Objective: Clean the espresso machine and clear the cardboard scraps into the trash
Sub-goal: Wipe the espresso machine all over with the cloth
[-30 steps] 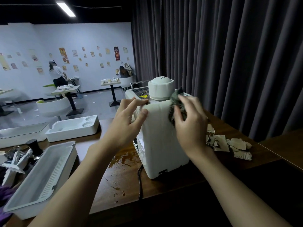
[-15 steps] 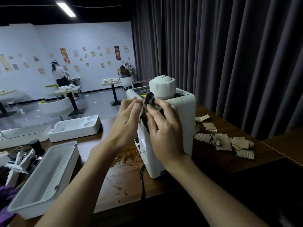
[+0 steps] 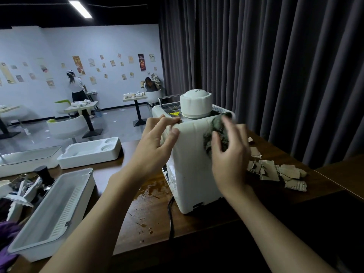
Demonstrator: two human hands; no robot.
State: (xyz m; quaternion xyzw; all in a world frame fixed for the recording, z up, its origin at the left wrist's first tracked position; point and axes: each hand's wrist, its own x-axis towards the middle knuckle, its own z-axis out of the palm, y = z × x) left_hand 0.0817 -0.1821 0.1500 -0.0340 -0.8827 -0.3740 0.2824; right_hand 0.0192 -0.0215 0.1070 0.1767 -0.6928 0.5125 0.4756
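Head view: hands [image 3: 155, 142] [image 3: 229, 160] hold espresso machine [image 3: 191, 174] and cloth [image 3: 217, 129]; warning label [image 3: 174, 114] unreadable.

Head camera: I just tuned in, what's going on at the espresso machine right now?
A person is wiping the near panel of the white espresso machine with a dark cloth held in the right hand. The left hand grips the machine's top edge to steady it. The cardboard scraps lie on the table to the machine's right, not yet cleared. A wet patch sits by the machine's base on the left.
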